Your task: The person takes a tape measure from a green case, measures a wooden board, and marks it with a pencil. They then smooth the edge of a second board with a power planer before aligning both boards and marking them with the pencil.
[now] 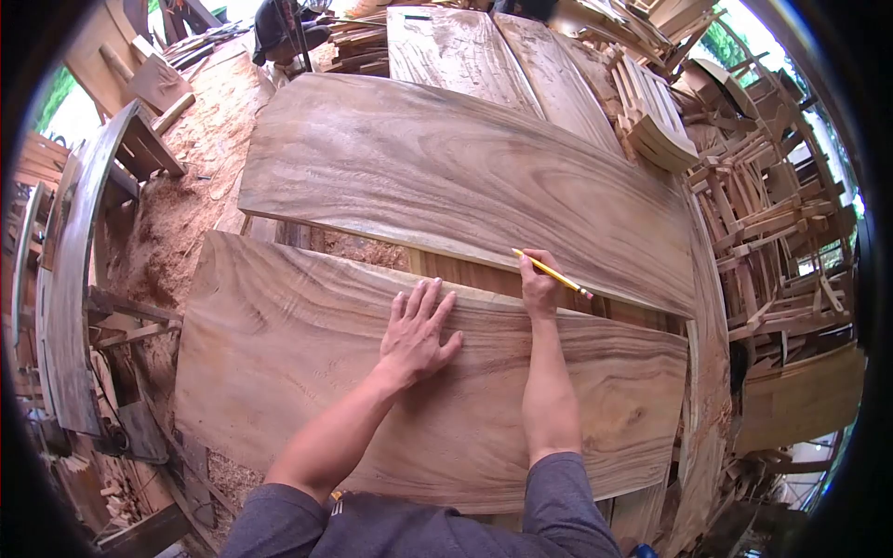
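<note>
Two wide wooden boards lie side by side, the near board [288, 372] and the far board [372, 158], with a narrow gap between them. My left hand [420, 335] rests on the near board by its far edge, fingers spread and nothing in it. To the right, my right hand [539, 286] is closed round a yellow pencil [563, 278] over the gap. The pencil's pointed end is at the upper left, near the far board's edge, and its eraser points to the lower right. Whether the tip touches the wood cannot be told.
Long planks [456, 46] lie beyond the far board. Stacked wood pieces [753, 214] crowd the right side. A curved wooden piece [84, 279] stands at the left, beside sawdust [209, 130] on the ground. A person's dark shoe [302, 42] shows at the top.
</note>
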The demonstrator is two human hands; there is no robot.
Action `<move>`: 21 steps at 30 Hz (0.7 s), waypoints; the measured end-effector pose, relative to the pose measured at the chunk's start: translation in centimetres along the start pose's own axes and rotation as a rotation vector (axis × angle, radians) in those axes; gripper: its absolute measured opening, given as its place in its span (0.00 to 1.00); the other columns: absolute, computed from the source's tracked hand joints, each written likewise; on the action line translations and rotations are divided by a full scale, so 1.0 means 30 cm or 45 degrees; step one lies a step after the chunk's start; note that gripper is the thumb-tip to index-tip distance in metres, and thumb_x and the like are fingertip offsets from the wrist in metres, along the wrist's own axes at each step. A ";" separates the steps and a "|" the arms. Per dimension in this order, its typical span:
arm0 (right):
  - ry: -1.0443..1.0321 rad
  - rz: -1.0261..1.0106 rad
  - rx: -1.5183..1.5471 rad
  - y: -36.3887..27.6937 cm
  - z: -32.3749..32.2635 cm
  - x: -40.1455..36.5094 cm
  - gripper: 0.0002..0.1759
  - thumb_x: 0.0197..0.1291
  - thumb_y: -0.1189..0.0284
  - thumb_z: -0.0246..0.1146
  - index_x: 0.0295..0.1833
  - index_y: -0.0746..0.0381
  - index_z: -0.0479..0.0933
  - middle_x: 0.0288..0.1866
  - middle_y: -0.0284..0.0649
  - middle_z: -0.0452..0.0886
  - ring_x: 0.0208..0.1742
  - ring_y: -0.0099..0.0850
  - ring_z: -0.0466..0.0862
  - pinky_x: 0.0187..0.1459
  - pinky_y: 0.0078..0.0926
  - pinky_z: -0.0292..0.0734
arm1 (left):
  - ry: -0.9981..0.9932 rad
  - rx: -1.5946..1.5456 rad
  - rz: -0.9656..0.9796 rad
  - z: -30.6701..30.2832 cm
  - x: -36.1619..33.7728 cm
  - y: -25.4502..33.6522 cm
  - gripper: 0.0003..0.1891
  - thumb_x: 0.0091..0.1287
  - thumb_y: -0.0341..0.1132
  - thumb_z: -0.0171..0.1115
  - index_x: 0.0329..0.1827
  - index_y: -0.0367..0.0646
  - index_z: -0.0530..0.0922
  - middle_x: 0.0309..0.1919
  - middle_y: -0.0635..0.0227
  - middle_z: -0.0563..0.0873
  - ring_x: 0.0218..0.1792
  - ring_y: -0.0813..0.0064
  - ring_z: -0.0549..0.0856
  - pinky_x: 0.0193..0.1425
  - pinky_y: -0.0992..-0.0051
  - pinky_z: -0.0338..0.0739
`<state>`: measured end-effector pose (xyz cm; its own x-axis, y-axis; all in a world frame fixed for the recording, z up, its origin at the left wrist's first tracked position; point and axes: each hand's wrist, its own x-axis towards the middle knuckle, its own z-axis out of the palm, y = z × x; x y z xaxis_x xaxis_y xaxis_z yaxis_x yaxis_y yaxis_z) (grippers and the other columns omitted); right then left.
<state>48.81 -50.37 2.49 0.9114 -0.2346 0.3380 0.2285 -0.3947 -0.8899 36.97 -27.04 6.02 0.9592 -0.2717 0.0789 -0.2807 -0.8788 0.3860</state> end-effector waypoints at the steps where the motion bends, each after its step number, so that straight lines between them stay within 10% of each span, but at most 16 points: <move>1: -0.009 0.037 0.004 0.003 -0.002 0.002 0.04 0.62 0.75 0.65 0.39 0.65 0.81 0.27 0.28 0.79 0.28 0.16 0.73 0.30 0.18 0.69 | -0.002 0.002 0.003 0.000 -0.001 0.000 0.37 0.67 0.59 0.54 0.76 0.52 0.62 0.78 0.55 0.58 0.78 0.56 0.55 0.80 0.50 0.45; 21: -0.273 -0.001 -0.102 -0.021 -0.044 0.034 0.04 0.60 0.75 0.65 0.37 0.64 0.82 0.24 0.32 0.80 0.26 0.20 0.76 0.29 0.21 0.71 | -0.007 -0.010 -0.002 -0.009 0.004 0.010 0.37 0.66 0.58 0.55 0.76 0.50 0.62 0.77 0.55 0.59 0.78 0.56 0.55 0.79 0.51 0.45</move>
<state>49.15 -51.54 3.81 0.9652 -0.0434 0.2579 0.2088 -0.4660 -0.8598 37.00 -27.23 6.40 0.9593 -0.2726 0.0735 -0.2791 -0.8760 0.3933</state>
